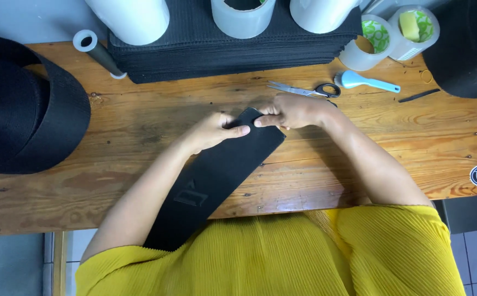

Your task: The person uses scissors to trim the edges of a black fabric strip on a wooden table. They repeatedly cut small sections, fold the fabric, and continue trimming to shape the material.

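A long, flat black strap [216, 175] lies slantwise on the wooden table [140, 126], running from the person's lap up to a far end just short of the scissors [307, 90]. Its surface is matte and dark, its edges straight and parallel, and the far end looks squared off. Partway down its length a raised, embossed rectangular mark [190, 196] shows in the same black.

Both hands meet at the strap's far end, just on the near side of the scissors. The left hand [214, 130] is closed over the strap's left corner, thumb laid across the top. The right hand [293, 111] pinches the right corner, fingers curled and thumb pressed down on the material. Whether the end is folded under the fingers cannot be told.

Beyond the scissors sits a thick stack of black sheets [222, 52]. Right of the scissors lie a light blue handled tool [367, 82] and clear tape rolls [367, 41]. Far to the left of the scissors rests a big roll of black webbing [27, 109].
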